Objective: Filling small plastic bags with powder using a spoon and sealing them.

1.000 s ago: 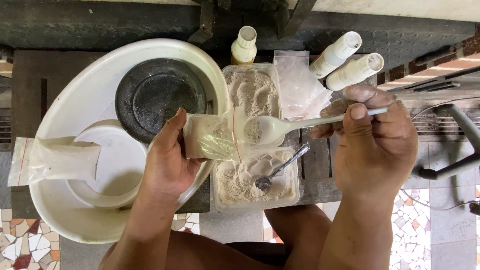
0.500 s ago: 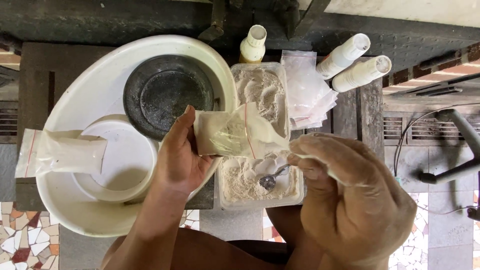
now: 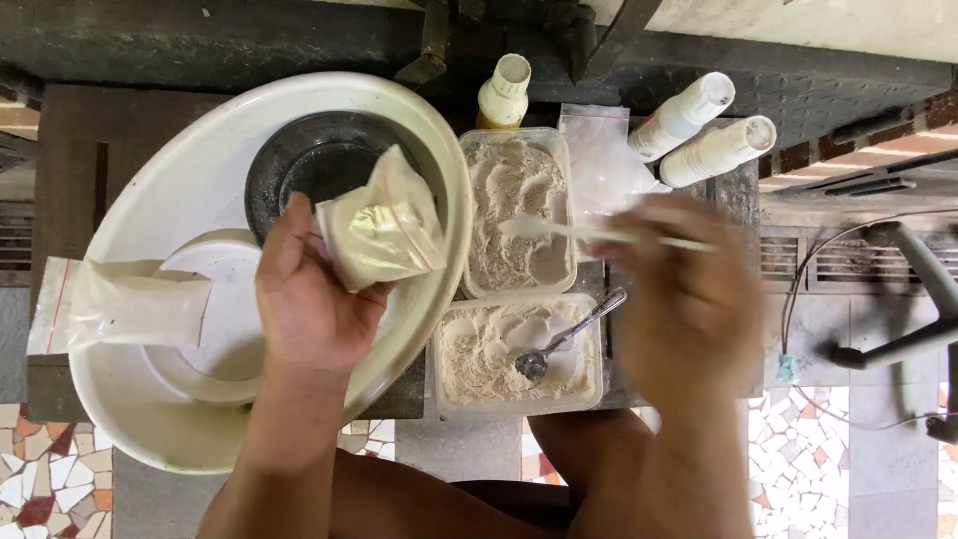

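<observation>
My left hand [image 3: 309, 299] holds a small clear plastic bag [image 3: 384, 225] part filled with pale powder, above the rim of a large white basin [image 3: 439, 180]. My right hand [image 3: 689, 299], blurred by motion, grips a white plastic spoon [image 3: 589, 233] whose bowl lies over the far clear tub of powder [image 3: 519, 210]. The near tub of powder [image 3: 499, 354] has a metal spoon [image 3: 564, 339] resting in it.
Inside the basin sit a black bowl [image 3: 309, 160] and a white dish [image 3: 225, 309] with a filled bag [image 3: 120, 304] across it. A yellow bottle [image 3: 502, 92], two white bottles [image 3: 699, 130] and empty bags [image 3: 599, 165] stand at the back. A chair base [image 3: 898, 299] is at the right.
My left hand has drawn the bag left over the basin. My right hand has swung the white spoon away from the bag to the far tub.
</observation>
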